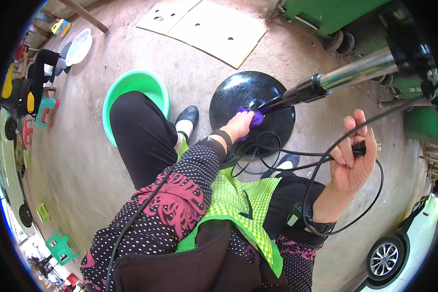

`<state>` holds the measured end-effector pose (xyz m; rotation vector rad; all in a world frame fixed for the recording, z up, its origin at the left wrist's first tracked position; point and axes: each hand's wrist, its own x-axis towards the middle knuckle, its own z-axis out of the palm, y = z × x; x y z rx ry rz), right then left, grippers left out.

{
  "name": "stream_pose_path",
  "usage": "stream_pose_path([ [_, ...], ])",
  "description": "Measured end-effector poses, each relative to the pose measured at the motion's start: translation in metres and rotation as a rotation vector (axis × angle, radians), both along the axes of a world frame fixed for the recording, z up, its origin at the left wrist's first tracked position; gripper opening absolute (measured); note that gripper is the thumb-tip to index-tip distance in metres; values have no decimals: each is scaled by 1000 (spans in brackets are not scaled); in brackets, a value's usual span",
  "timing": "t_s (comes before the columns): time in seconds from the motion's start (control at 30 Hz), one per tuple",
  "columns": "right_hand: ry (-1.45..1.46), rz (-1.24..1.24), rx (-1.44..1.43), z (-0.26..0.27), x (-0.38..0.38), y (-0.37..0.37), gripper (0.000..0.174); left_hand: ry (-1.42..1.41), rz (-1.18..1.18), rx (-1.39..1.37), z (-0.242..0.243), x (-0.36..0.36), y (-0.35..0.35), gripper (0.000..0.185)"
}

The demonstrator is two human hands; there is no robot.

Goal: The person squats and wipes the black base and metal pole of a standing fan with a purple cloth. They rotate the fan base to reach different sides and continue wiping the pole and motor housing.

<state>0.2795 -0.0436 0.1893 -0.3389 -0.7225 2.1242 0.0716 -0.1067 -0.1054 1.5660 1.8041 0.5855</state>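
Note:
A glossy black round base [237, 91] of a floor stand rests on the ground before me. Its black and chrome telescopic pole [357, 71] slants to the upper right, where its top is dark and unclear. My left hand [242, 125] presses a purple cloth [256, 118] onto the base beside the foot of the pole. At the right, my right hand [354, 153] is raised, palm towards me, with its fingers curled around the black plug [359, 147] of a power cord. The black cord [299, 152] hangs in loops over the base and around my right wrist.
A green plastic basin [135, 77] stands beside my left knee. Flat pale boards [208, 33] lie beyond the base. Green machinery [328, 14] is at the upper right, a white car [416, 233] at the lower right. Stools [45, 106] and a seated person [40, 73] are at the left.

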Motion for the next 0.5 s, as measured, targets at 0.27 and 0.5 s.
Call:
stream_pose_path([
  [0.27, -153, -134, -22, 7, 5, -5, 35, 283, 366, -14, -17, -18, 50, 23],
  [0.5, -116, -85, -58, 3, 9, -6, 34, 314, 86, 50, -33, -28, 123, 35],
])
